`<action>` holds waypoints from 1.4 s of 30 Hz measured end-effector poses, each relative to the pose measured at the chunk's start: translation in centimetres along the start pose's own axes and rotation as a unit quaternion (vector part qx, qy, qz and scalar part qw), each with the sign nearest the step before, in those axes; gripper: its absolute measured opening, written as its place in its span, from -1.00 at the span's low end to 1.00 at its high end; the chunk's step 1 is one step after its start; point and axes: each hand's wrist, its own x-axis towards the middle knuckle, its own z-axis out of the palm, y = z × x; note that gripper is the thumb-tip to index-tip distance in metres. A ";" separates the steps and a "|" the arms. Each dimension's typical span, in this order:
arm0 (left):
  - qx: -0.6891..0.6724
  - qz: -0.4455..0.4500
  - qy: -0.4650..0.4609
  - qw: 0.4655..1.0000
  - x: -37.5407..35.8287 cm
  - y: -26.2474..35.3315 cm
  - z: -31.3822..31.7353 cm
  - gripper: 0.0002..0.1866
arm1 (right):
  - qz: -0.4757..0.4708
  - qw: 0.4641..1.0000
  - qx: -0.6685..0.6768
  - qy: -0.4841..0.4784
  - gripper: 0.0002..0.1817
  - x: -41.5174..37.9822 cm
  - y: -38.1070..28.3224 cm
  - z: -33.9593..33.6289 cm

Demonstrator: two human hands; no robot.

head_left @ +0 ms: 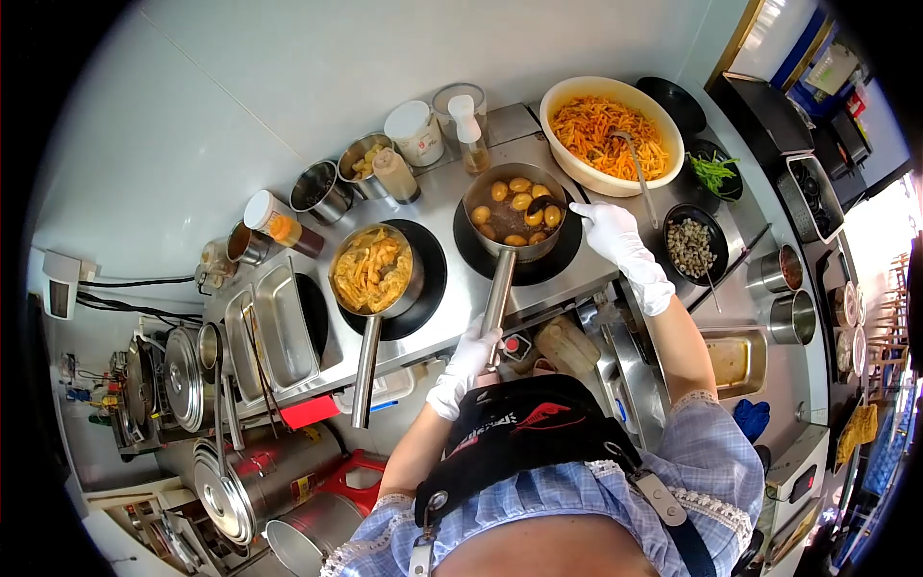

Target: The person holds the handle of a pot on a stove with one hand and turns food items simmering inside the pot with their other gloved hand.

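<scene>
My left hand (465, 370), in a white glove, is wrapped round the long metal handle of a saucepan (498, 293) on the middle burner. Several brown eggs (520, 185) sit in dark liquid inside the pan. My right hand (613, 236), also gloved, is closed on a dark spoon (550, 203) whose head reaches in among the eggs at the pan's right side. To the left, a second saucepan (365, 361) holds yellow-orange food (373, 272) in liquid. No hand touches that one.
A large cream bowl (553, 144) of orange shreds with a ladle stands behind on the right. Nearby are a black bowl of small chopped pieces (690, 246) and some greens (713, 175). Bottles and tubs (413, 133) line the wall. Metal trays (286, 332) lie at left.
</scene>
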 end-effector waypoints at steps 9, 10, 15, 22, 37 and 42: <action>-0.002 0.000 -0.003 1.000 -0.1 0.1 0.1 -0.54 | -0.031 0.986 -0.140 -0.084 -0.67 -0.9 -0.4 0.2; -0.003 0.001 -0.002 1.000 -0.1 0.1 0.1 -0.54 | -0.051 0.984 -0.149 -0.081 -0.68 -0.9 -0.1 1.1; -0.005 -0.002 0.009 1.000 -0.2 0.2 0.1 -0.54 | -0.027 0.986 -0.052 -0.157 -0.68 -0.8 -1.5 3.2; -0.012 -0.001 0.000 1.000 -0.1 0.2 0.2 -0.54 | -0.047 0.997 0.004 -0.063 -0.66 0.6 -4.1 10.1; -0.006 0.012 0.005 1.000 0.2 0.1 0.2 -0.57 | -0.068 0.990 -0.118 0.038 -0.76 1.7 0.1 1.3; -0.017 0.009 -0.005 1.000 0.3 -0.2 0.0 -0.58 | -0.122 0.974 -0.189 -0.040 -0.80 0.6 -0.4 -0.4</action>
